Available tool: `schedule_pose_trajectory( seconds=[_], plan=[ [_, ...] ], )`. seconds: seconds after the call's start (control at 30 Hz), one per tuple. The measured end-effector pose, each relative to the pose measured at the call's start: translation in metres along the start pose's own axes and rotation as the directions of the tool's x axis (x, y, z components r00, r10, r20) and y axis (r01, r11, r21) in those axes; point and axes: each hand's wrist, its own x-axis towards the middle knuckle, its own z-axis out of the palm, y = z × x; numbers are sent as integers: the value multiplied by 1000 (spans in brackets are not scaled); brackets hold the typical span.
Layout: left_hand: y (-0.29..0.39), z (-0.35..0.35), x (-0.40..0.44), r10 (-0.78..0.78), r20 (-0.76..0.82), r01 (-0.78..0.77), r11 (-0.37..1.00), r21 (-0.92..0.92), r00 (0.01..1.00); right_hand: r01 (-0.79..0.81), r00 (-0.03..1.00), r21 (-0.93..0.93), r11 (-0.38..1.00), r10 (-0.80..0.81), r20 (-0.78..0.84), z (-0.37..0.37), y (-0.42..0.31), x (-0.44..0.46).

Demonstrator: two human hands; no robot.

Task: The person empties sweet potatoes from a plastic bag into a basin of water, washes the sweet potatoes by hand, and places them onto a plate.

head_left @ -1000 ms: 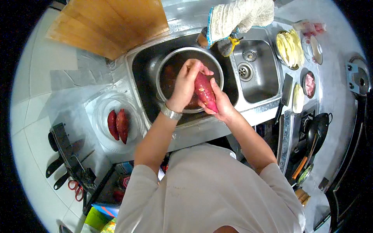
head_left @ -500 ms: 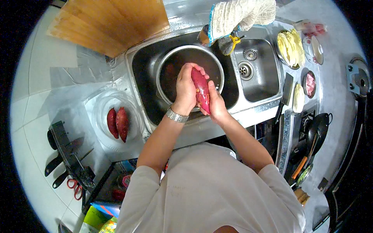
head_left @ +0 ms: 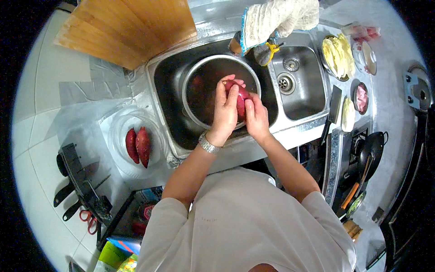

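Both my hands are wrapped round a wet, red-skinned sweet potato [head_left: 243, 96] above a round metal basin [head_left: 187, 97]. My left hand [head_left: 225, 109], with a metal watch at the wrist, grips its left side, thumb across the skin. Around its right and lower side closes my right hand [head_left: 257, 117]. Part of the sweet potato is hidden by my fingers. The basin stands in the larger bowl of the sink [head_left: 170, 75] and holds dark water, where a reddish shape shows dimly. Two more sweet potatoes [head_left: 137, 146] lie in a clear bowl [head_left: 118, 158] at the left.
A wooden board [head_left: 131, 27] leans at the back left. Knives and red scissors [head_left: 89, 221] hang in a rack at the lower left. Pale gloves [head_left: 272, 20] hang behind the sink. On the right are a cleaver [head_left: 334, 104], cabbage leaves [head_left: 337, 56] and a wok [head_left: 374, 154].
The sweet potato has been turned in my hands and is more covered by them. My left hand has shifted right, its thumb now lying over the skin.
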Motion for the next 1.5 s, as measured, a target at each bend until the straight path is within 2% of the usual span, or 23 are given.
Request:
schedule_pose_trajectory(
  seconds=[0.07,0.1,0.17,0.27,0.43,0.5,0.7,0.93,1.13,1.2,1.23,1.3,1.33,1.4,1.43,1.5],
  plan=[
    [4,0,1,-111,-19,110,993,-44,994,30,999,-51,998,-31,-14,0,-1,-4],
    [5,-2,3,-111,-20,110,993,-45,994,60,997,-104,993,-63,-33,0,-1,-4],
    [7,-6,7,-256,-58,248,962,-117,965,61,997,-105,993,-65,-37,4,1,-6],
    [4,-5,9,-217,-95,198,964,-177,972,96,994,-87,992,-100,-46,8,1,-6],
    [-1,-7,14,-281,-131,228,921,-314,951,115,991,-64,991,-118,-58,10,-5,-9],
    [-1,-7,15,-322,-113,261,892,-370,940,119,989,-117,986,-128,-73,11,-3,-10],
    [-3,-8,14,-372,-52,303,823,-481,927,95,992,-81,992,-101,-77,9,1,-11],
    [-5,-10,12,-374,2,323,800,-506,928,86,991,-14,996,-87,-98,10,7,-12],
    [-12,-17,15,-373,61,345,766,-542,926,84,995,35,996,-83,-48,8,10,-8],
    [-14,-19,15,-392,77,366,748,-553,917,32,999,159,987,-32,2,10,11,-8],
    [-14,-20,15,-393,76,367,748,-553,916,31,999,159,987,-32,2,11,13,-8],
    [-17,-22,14,-347,104,352,802,-483,932,-156,987,268,951,138,86,12,13,-10],
    [-18,-25,15,-347,104,352,802,-483,932,-157,987,268,950,139,86,10,14,-10],
    [-17,-29,17,-374,188,415,747,-519,908,-530,845,456,715,397,359,1,4,-7],
    [-18,-30,17,-374,188,415,747,-519,908,-530,845,456,715,397,359,0,5,-6],
    [-16,-31,16,-371,211,426,768,-477,904,-583,804,545,603,333,492,-1,6,-4]
  ],
)
